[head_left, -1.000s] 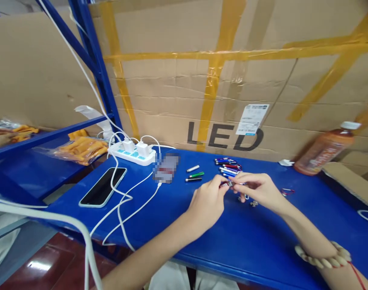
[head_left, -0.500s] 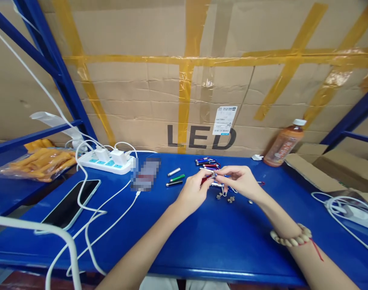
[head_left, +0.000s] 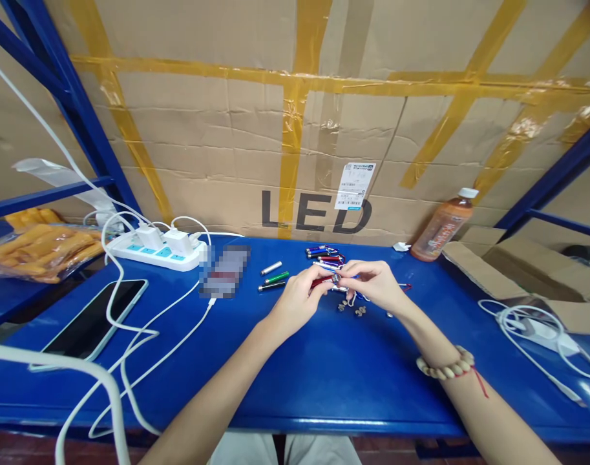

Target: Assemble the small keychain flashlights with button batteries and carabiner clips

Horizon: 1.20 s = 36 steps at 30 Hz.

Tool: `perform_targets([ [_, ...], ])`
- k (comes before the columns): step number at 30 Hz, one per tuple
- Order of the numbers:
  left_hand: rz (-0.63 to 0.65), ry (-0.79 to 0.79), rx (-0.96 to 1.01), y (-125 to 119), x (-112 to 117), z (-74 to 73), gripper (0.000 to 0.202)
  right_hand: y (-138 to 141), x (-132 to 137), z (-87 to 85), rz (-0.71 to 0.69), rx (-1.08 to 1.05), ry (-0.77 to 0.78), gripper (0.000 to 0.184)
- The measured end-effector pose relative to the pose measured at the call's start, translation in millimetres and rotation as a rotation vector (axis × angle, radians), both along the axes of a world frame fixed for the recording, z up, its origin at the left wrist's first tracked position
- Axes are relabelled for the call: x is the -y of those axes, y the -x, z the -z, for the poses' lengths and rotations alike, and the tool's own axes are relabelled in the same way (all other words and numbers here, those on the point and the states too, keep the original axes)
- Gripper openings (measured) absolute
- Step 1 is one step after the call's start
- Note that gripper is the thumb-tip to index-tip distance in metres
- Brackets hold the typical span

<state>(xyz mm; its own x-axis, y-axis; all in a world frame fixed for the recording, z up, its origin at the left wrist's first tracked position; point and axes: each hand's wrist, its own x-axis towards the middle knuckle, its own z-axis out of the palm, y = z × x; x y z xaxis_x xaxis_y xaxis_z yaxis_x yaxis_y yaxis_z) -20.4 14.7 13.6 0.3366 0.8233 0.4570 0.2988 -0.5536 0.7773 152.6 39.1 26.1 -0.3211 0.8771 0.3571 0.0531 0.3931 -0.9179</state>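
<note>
My left hand point(head_left: 293, 299) is closed around a small red mini flashlight point(head_left: 322, 281), a metal tube lying between thumb and fingers. Its silvery end meets the pinched fingertips of my right hand point(head_left: 375, 284); any small part inside that pinch is hidden. Behind my hands lie several more flashlights point(head_left: 318, 251), blue, red and silver, some with carabiner clips. Silver point(head_left: 271, 268), green point(head_left: 276, 278) and black point(head_left: 273, 286) tubes rest to the left. Small piles of button cells point(head_left: 360, 311) sit just in front of my right hand.
A white power strip point(head_left: 154, 252) with cables stands back left, near a phone point(head_left: 94, 323) and a blurred, plugged-in device point(head_left: 225, 271). At right are a drink bottle point(head_left: 442, 226), an open carton point(head_left: 517, 265) and a coiled white cable point(head_left: 532, 329). A large cardboard box point(head_left: 202, 142) walls the back.
The whole view has shifted slightly, so things appear further left and a bit higher. Both hands stay together at the red flashlight, and more of its silvery end now shows.
</note>
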Motion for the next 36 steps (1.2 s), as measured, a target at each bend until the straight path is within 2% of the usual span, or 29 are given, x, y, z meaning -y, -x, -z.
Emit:
perform_targets([
  [8, 0.016, 0.027, -0.001, -1.4, 8.2, 0.9, 0.014, -2.2, -1.3, 2.7, -0.074, 0.014, -0.023, 0.015],
  [13, 0.02, 0.073, -0.045, -2.2, 13.7, 0.0, 0.013, -6.2, -2.4, 2.7, -0.109, 0.113, -0.15, 0.009],
  [17, 0.022, 0.062, -0.055, -3.1, 15.5, 0.6, 0.014, -5.9, -0.7, 0.3, -0.112, 0.131, -0.202, 0.012],
  [22, -0.012, 0.015, -0.069, -2.8, 12.1, 7.3, 0.009, -3.4, 0.7, 1.4, -0.089, 0.156, -0.223, 0.022],
  [28, -0.101, -0.199, -0.252, 2.0, 7.8, 12.2, 0.01, -1.0, -2.2, 8.8, -0.047, 0.183, -0.219, 0.026],
  [31, -0.114, -0.295, -0.338, 4.8, 6.4, 12.4, 0.012, 2.0, -1.5, 11.9, -0.04, 0.172, -0.163, 0.029],
  [36, -0.144, -0.413, -0.354, 6.5, 6.7, 10.8, 0.014, 8.5, 4.5, 14.0, -0.073, 0.093, 0.146, 0.037],
])
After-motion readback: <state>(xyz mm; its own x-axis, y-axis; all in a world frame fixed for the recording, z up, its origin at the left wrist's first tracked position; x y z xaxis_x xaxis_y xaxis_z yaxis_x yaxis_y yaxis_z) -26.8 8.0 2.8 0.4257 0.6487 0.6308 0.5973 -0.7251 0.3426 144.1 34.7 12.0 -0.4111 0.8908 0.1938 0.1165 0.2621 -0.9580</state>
